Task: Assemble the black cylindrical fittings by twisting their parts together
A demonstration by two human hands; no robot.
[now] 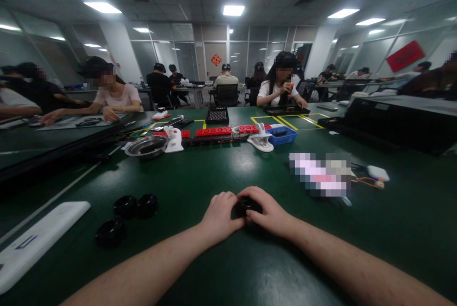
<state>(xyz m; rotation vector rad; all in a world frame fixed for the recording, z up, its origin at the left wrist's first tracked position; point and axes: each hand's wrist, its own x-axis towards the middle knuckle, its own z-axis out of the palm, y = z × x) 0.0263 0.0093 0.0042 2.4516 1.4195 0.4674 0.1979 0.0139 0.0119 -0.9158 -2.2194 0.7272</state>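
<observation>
Both hands meet around a round, glossy black part (246, 205) on the dark green table (214, 172). My left hand (222, 213) curves against its left side, thumb at the near edge. From the right, my right hand (267, 210) wraps over it, with fingers along the far side and thumb in front. Part of the black piece is hidden by the fingers. Farther left lie three similar black ring-shaped parts: one (124, 206) beside another (147, 205), and a third (110, 232) nearer the front.
A long white object (43, 244) lies at left. Beyond my hands are a metal bowl (147, 147), a white clamp (173, 139), red strips (214, 131), another white clamp (261, 139) and a blue bin (283, 135). People sit across the table.
</observation>
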